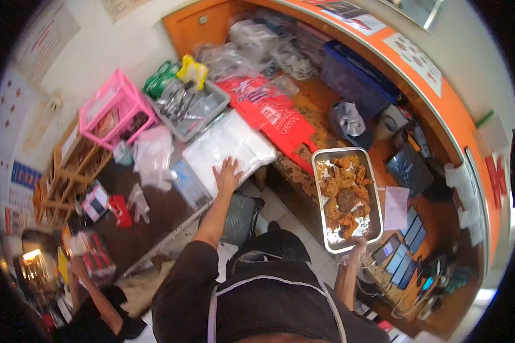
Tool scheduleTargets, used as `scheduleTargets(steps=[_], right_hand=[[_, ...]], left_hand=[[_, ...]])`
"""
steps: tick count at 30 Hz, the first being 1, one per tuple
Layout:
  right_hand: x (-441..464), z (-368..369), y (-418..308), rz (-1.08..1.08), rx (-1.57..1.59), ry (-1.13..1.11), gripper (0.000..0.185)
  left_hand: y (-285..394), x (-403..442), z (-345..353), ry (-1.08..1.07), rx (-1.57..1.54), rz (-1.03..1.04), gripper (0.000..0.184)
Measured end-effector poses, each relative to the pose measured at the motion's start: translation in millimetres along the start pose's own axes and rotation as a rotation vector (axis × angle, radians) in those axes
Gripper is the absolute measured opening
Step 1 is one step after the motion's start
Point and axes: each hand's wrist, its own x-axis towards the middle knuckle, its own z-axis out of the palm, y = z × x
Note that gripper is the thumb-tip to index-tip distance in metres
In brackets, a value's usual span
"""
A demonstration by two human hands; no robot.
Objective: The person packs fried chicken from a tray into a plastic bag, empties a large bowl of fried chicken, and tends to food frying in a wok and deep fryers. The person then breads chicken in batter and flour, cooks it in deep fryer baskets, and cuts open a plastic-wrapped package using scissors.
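My left hand (228, 176) lies with its fingers spread on a stack of white plastic sheets or bags (230, 143) on the counter. My right hand (357, 252) grips the near edge of a metal tray (319, 208), and clear plastic shows around that hand. Pieces of fried chicken (344, 188) fill much of the tray, with a darker, flat round piece (346, 200) among them. Beyond the tray a red printed bag (269, 111) is spread over the worn counter.
A grey bin of cutlery (206, 123) and a pink basket (117, 108) stand at the back left. Several phones (403, 266) and a white paper (396, 208) lie right of the tray. Another person's arm (100, 297) reaches in at lower left.
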Motion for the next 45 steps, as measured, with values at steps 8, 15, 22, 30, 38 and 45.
scheduleTargets(steps=[8, 15, 22, 30, 38, 45], right_hand=[[-43.3, 21.6, -18.7, -0.26, -0.318, 0.16, 0.018], [-44.3, 12.5, -25.4, -0.304, -0.281, 0.166, 0.013], [-33.8, 19.5, -23.9, -0.118, -0.063, 0.184, 0.012], [-36.6, 33.6, -38.8, -0.078, -0.078, 0.218, 0.013], [7.1, -19.9, -10.3, -0.02, -0.27, 0.225, 0.016], [24.7, 42.3, -21.4, -0.176, -0.338, -0.051, 0.01]], left_hand=[[17.0, 7.3, 17.7, 0.22, 0.066, -0.155, 0.023], [-8.8, 50.0, -22.8, 0.231, -0.116, -0.165, 0.028], [-25.0, 87.7, -82.9, 0.105, 0.139, -0.046, 0.025], [-28.8, 175.0, -251.3, 0.627, -0.139, -0.093, 0.028], [-19.7, 153.7, -274.8, 0.482, 0.058, -0.114, 0.027], [5.1, 143.4, -337.9, 0.821, -0.061, 0.019, 0.021]])
